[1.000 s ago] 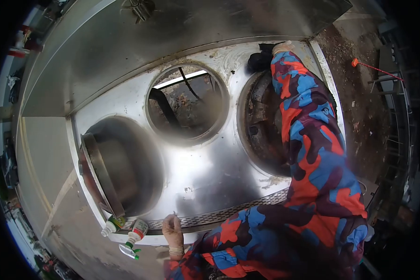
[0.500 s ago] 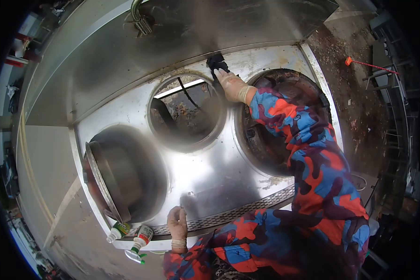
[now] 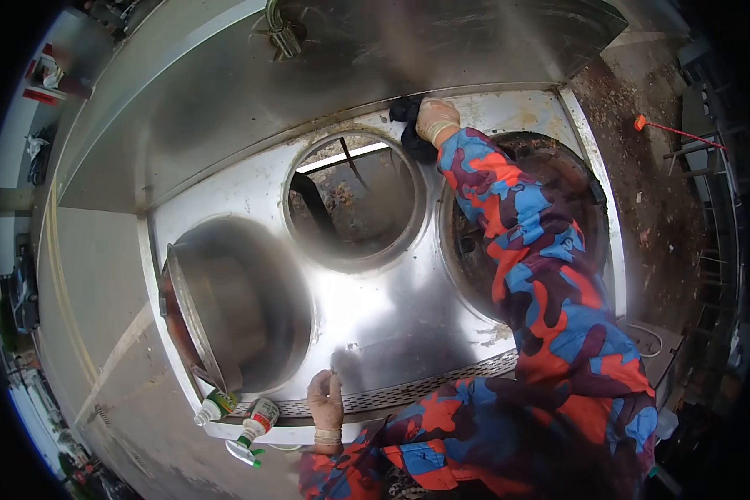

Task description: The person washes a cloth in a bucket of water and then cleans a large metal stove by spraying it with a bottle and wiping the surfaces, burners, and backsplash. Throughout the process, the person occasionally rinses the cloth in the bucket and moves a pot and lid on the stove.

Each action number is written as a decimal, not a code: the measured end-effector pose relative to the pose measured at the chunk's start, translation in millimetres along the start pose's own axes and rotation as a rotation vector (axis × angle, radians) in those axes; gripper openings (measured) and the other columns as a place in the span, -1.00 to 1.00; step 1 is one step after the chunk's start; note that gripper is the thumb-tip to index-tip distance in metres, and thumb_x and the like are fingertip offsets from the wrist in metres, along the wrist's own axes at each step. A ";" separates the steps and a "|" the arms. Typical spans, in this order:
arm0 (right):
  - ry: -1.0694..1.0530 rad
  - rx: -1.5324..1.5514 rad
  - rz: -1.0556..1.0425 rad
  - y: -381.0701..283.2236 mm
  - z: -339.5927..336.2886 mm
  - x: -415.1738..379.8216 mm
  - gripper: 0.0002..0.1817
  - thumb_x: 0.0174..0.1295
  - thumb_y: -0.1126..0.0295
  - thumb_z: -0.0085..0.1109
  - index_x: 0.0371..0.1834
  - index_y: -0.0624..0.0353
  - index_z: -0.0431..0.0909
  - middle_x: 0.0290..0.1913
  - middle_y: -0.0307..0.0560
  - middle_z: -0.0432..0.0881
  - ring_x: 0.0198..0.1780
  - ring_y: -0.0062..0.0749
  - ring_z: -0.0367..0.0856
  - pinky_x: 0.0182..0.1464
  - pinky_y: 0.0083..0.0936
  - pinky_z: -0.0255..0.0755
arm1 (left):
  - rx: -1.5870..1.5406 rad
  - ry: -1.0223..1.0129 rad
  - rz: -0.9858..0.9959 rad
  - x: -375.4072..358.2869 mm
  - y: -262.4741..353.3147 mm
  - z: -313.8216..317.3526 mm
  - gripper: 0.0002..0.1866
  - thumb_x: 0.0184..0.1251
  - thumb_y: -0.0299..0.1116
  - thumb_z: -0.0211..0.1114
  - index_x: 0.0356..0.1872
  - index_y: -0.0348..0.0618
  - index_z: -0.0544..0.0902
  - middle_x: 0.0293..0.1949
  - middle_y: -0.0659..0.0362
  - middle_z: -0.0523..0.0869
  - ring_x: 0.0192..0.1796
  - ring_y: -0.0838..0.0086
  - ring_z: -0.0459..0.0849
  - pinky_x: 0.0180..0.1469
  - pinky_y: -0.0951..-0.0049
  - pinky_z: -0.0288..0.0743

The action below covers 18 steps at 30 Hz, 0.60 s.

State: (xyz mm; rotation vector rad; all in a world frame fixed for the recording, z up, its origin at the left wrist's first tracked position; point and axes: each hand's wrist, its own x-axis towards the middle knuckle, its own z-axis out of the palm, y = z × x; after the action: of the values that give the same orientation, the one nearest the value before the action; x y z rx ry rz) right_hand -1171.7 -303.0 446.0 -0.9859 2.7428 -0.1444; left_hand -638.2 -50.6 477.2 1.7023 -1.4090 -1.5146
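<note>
My right hand (image 3: 437,119), in a pale glove, is closed on a black cloth (image 3: 417,140) at the back of a stainless steel stove top (image 3: 358,308). The cloth lies bunched between the middle round opening (image 3: 354,200) and the right one. Near the front edge, my left hand (image 3: 326,400), also gloved, is held with thumb and fingers pressed together above the slotted strip (image 3: 400,396). Whatever it may pinch is too small to make out. A large metal pot (image 3: 233,312) sits tilted in the left opening.
A spray bottle (image 3: 261,417) and a second bottle (image 3: 217,405) lie at the front left edge. A tall steel back panel (image 3: 225,117) carries a faucet (image 3: 284,37). The dirty right burner well (image 3: 558,183) is partly under my right sleeve. A red-handled rod (image 3: 683,132) is beyond.
My right hand has drawn its fingers in around the cloth and stands more bunched at the back edge. My left hand keeps nearly the same pose. The whole view has shifted slightly.
</note>
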 end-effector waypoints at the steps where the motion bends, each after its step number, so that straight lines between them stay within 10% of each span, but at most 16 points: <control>1: 0.010 -0.040 -0.263 -1.7 -0.1 1.2 -0.71 0.03 0.45 0.07 -0.14 0.14 0.62 -0.08 0.09 0.62 0.08 0.01 0.55 0.10 -0.27 0.43 | -0.002 -0.021 -0.023 -1.8 -6.2 -2.4 -0.86 0.32 -0.51 0.23 -0.14 -0.23 0.52 -0.33 0.23 0.62 -0.32 0.61 0.58 -0.22 0.61 0.47; 4: 0.244 -0.009 -0.954 -28.9 -3.2 -5.8 -0.74 -0.08 0.49 0.15 -0.26 0.10 0.63 -0.15 -0.02 0.64 -0.05 -0.09 0.57 0.03 -0.29 0.46 | 0.011 -0.049 -0.051 -6.6 -13.8 0.3 -0.84 0.32 -0.52 0.23 -0.11 -0.22 0.51 -0.31 0.24 0.62 -0.30 0.61 0.58 -0.22 0.63 0.47; 8: 0.314 -0.168 -1.301 -106.8 6.3 -7.0 -0.82 0.01 0.42 0.13 -0.30 0.05 0.64 -0.24 -0.15 0.66 -0.10 -0.23 0.60 -0.02 -0.37 0.46 | -0.032 -0.058 -0.070 -7.7 -15.0 0.7 -0.83 0.31 -0.53 0.24 -0.11 -0.22 0.50 -0.31 0.23 0.63 -0.30 0.61 0.59 -0.20 0.62 0.48; 18: 0.117 -0.076 -1.056 -8.0 -0.3 12.8 -0.69 0.07 0.48 0.09 -0.12 -0.08 0.64 -0.06 -0.25 0.62 0.06 -0.26 0.53 0.10 -0.39 0.44 | -0.008 -0.014 -0.055 13.6 4.6 7.5 -0.85 0.32 -0.51 0.22 -0.12 -0.22 0.53 -0.34 0.24 0.64 -0.32 0.64 0.59 -0.21 0.64 0.48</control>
State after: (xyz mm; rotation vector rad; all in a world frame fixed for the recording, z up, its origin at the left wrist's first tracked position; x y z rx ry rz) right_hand -1176.5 -317.3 445.4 -2.3797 2.0134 -0.2604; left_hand -648.6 -62.2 472.9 1.7428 -1.3712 -1.5620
